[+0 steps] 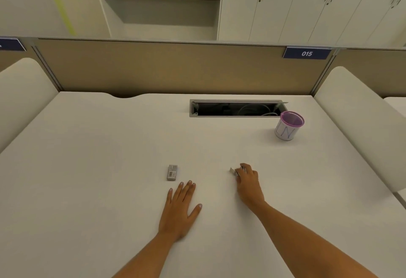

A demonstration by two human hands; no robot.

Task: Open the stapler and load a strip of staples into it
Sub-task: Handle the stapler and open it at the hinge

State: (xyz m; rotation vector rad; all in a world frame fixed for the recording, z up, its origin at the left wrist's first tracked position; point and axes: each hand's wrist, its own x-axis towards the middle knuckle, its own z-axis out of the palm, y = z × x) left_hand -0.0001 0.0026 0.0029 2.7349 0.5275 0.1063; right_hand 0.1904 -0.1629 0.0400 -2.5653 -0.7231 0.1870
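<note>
both hands are seen on the desk (109, 145): the left hand (179, 209) is laid flat, fingers spread, holding nothing; the right hand (248, 181) is curled over the stapler (234, 171) (mostly hidden, grip unclear). staple box (172, 172) lies just beyond the left fingertips.

Staple box (172, 172) on desk (109, 156), left of stapler (234, 171).

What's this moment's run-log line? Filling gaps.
left hand: flat on desk | right hand: on stapler | staple box: untouched
</note>
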